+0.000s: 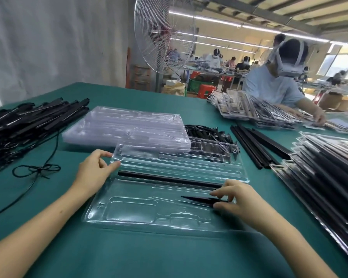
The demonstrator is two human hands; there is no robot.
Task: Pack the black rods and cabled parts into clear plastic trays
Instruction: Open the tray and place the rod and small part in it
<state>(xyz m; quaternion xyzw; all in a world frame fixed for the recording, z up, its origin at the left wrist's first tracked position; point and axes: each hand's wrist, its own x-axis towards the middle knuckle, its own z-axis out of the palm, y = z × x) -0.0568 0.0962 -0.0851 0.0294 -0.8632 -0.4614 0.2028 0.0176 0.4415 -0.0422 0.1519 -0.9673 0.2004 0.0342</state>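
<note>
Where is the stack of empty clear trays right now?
In the head view, the stack of empty trays sits centre-left on the green table, just behind the open tray and right of the pile of cabled parts.

rod (169, 179) in tray (129, 213), stack (129, 125) behind

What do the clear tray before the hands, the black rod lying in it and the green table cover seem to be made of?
Clear tray: thin moulded plastic, glossy; see-through, glare on pressed pockets.
Black rod: plastic or coated metal, cannot tell; matt, even black.
Green table cover: likely cloth, matt; soft fold, no glare.
</note>
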